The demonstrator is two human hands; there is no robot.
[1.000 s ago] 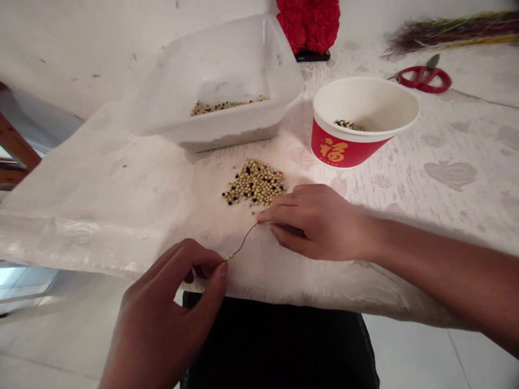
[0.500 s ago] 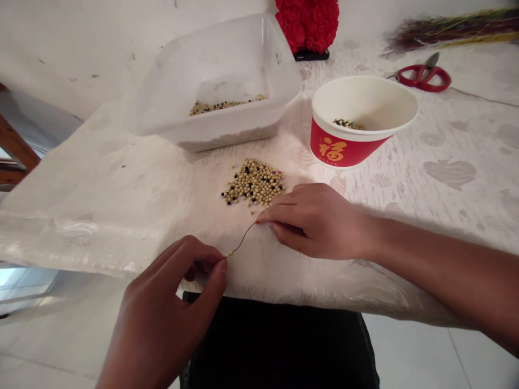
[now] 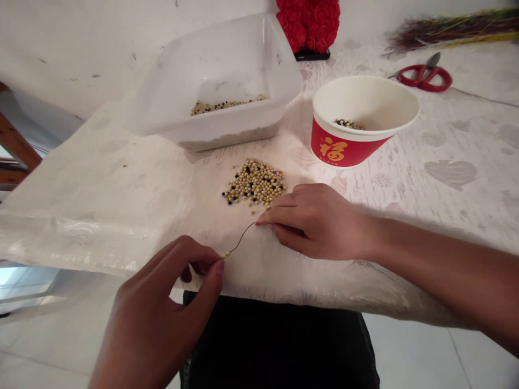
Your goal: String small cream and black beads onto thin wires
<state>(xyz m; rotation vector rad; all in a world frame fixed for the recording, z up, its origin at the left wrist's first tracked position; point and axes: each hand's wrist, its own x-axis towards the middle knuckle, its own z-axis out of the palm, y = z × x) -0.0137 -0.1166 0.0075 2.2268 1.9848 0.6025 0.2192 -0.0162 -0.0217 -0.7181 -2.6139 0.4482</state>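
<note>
My left hand [image 3: 170, 297] pinches a thin dark wire [image 3: 242, 237] between thumb and forefinger. A few cream beads [image 3: 226, 254] are threaded on it beside the fingertips. The wire curves up to my right hand [image 3: 312, 221], whose closed thumb and forefinger hold a tiny red bead [image 3: 256, 223]. The wire's tip is right at this bead; whether it is through the hole I cannot tell. Just beyond my right fingertips lies a loose pile of beads [image 3: 255, 183], mostly cream with some black ones.
Behind the pile stands a translucent plastic tub [image 3: 239, 121] with more beads inside. A red-and-white paper bucket [image 3: 351, 146] to its right also holds beads. Red-handled scissors [image 3: 425, 78], a bundle of coloured strands [image 3: 454, 32] and a red rose ornament [image 3: 308, 24] lie farther back.
My left hand has shifted slightly left and down, drawing the wire with it a little. My right hand stays nearly in place with the red bead.
</note>
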